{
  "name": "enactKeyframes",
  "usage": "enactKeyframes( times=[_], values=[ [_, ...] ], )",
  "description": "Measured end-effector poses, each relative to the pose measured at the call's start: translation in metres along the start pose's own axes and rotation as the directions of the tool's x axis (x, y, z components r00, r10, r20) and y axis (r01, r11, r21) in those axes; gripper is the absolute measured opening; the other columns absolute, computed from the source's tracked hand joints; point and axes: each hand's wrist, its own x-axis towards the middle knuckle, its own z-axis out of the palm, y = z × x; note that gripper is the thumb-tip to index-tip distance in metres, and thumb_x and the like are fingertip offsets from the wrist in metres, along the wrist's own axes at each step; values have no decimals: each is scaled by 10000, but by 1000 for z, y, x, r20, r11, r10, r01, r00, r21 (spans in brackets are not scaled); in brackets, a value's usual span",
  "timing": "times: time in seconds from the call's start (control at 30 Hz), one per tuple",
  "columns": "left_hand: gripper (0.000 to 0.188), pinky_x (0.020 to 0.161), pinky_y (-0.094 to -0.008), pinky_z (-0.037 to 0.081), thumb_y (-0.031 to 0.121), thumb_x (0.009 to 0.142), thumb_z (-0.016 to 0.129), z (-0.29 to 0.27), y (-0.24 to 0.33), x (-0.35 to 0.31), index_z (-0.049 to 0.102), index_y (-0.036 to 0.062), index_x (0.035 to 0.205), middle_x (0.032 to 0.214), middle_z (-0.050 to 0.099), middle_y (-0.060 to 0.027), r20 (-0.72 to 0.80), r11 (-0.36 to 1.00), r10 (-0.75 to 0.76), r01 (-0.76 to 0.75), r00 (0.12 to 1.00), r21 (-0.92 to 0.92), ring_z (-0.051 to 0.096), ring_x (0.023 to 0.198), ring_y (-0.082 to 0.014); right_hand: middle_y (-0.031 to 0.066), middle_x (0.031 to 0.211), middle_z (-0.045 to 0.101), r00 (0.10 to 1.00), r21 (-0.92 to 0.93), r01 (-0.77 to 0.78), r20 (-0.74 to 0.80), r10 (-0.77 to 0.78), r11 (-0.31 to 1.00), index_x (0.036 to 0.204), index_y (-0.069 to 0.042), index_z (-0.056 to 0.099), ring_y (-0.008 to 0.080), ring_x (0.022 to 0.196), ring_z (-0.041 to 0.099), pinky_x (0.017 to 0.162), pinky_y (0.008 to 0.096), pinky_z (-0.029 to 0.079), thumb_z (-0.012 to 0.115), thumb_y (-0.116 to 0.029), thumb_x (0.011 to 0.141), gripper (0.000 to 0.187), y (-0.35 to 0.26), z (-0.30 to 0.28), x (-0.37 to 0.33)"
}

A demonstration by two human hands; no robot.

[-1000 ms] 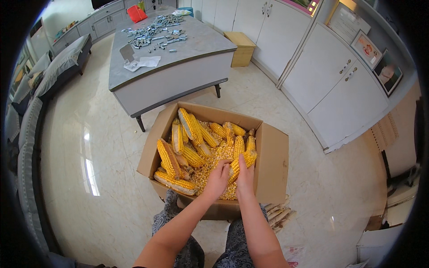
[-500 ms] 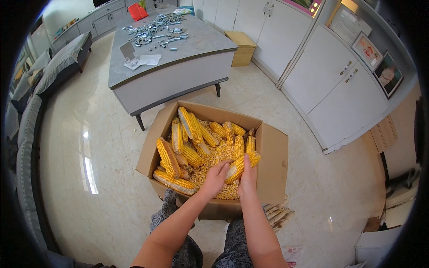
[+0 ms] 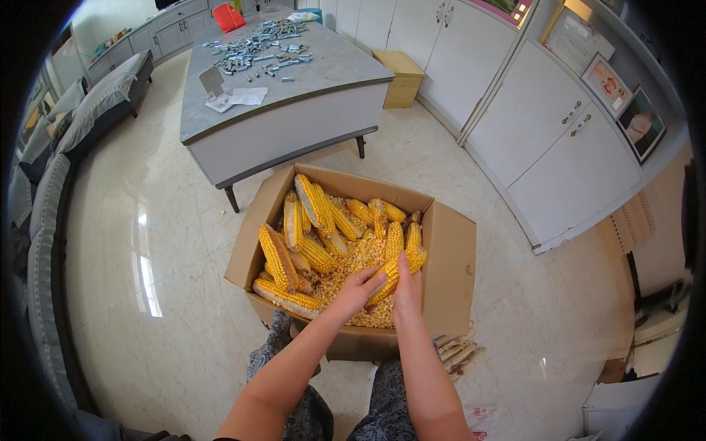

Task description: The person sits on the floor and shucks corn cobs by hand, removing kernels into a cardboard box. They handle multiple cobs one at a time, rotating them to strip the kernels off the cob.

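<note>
A yellow ear of corn (image 3: 390, 278) is held aslant over the near right part of an open cardboard box (image 3: 450, 272). My right hand (image 3: 407, 294) grips it from the right, the thumb along its upper side. From the left my left hand (image 3: 357, 288) closes on its lower end, thumb and fingers pressed to the kernels. Below them, loose corn kernels (image 3: 358, 259) cover the inside of the box. More ears of corn (image 3: 278, 259) lie piled at the box's left and far sides, some with bare patches.
Several stripped cobs (image 3: 459, 356) lie on the floor to the right of the box. Beyond it stands a grey table (image 3: 309, 77) strewn with metal bolts (image 3: 257, 48). White cabinets (image 3: 526, 140) line the right, a sofa (image 3: 48, 250) the left.
The ear has turned in my hands, and its pale patch near the lower end shows less. My left hand has shifted slightly further over it.
</note>
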Motion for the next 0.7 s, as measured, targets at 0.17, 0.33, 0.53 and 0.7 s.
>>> enactKeyframes(
  times=[0.17, 0.33, 0.53, 0.7],
  values=[
    [516, 459, -248, 451, 372, 877, 531, -3, -18, 7, 461, 6, 1235, 945, 575, -60, -91, 994, 52, -60, 995, -93, 539, 687, -120, 245, 1438, 77, 1000, -33, -8, -22, 7, 999, 1352, 122, -26, 299, 1339, 128, 1073, 357, 151, 561, -539, 797, 1043, -5, 6, -6],
    [587, 608, -263, 451, 380, 847, 581, 6, 4, -5, 438, -31, 1240, 1060, 543, -105, -42, 993, 78, -74, 996, 90, 536, 838, -151, 238, 1427, 130, 999, 73, -5, 46, 1, 997, 1353, 125, 10, 296, 1324, 177, 1060, 340, 194, 578, -504, 802, 1010, 1, -1, 0],
    [620, 834, -277, 429, 362, 844, 599, 1, 12, -8, 414, -70, 1249, 1154, 514, -143, 5, 974, 63, -63, 998, 216, 519, 1010, -187, 212, 1391, 241, 997, 109, 6, 73, -14, 994, 1350, 112, 107, 271, 1280, 271, 1039, 334, 234, 583, -437, 826, 897, 0, -2, -2],
    [599, 587, -293, 515, 351, 860, 574, -4, 14, -9, 397, -55, 1264, 1074, 546, -122, 110, 999, -32, 28, 993, 40, 569, 880, -177, 206, 1389, 247, 996, 112, -49, 76, 41, 992, 1356, 100, 111, 270, 1275, 278, 1037, 341, 236, 582, -457, 819, 905, 1, -4, 2]
  ],
)
